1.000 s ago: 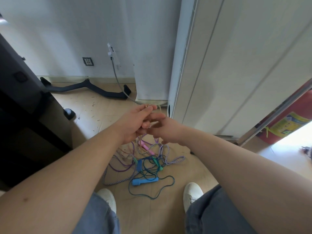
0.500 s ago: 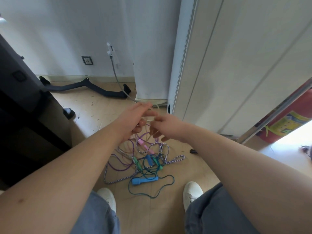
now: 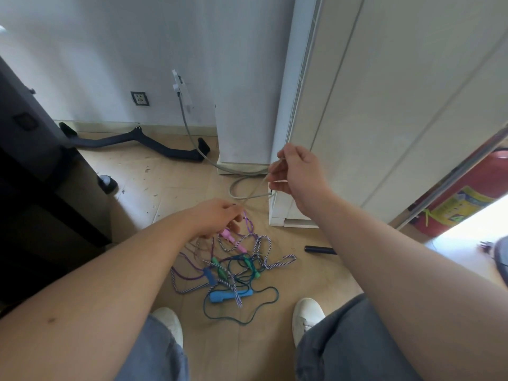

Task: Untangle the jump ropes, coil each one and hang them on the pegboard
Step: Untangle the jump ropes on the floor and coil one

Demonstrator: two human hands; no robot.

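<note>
At centre left the left hand [image 3: 217, 218] pinches a thin pale rope [image 3: 259, 185] just above the tangled jump ropes [image 3: 231, 268] on the floor [image 3: 170, 182] at lower centre, and the right hand [image 3: 298, 171], higher right, pinches the same strand taut: untangling seems under way, and next it needs drawing free.

No writing can be read anywhere. The yellow paper label [image 3: 461, 206] on the red metal cylinder [image 3: 486, 174] carries print too blurred to make out.

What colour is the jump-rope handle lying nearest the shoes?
The handle is light blue, plain in the head view, the only one.
</note>
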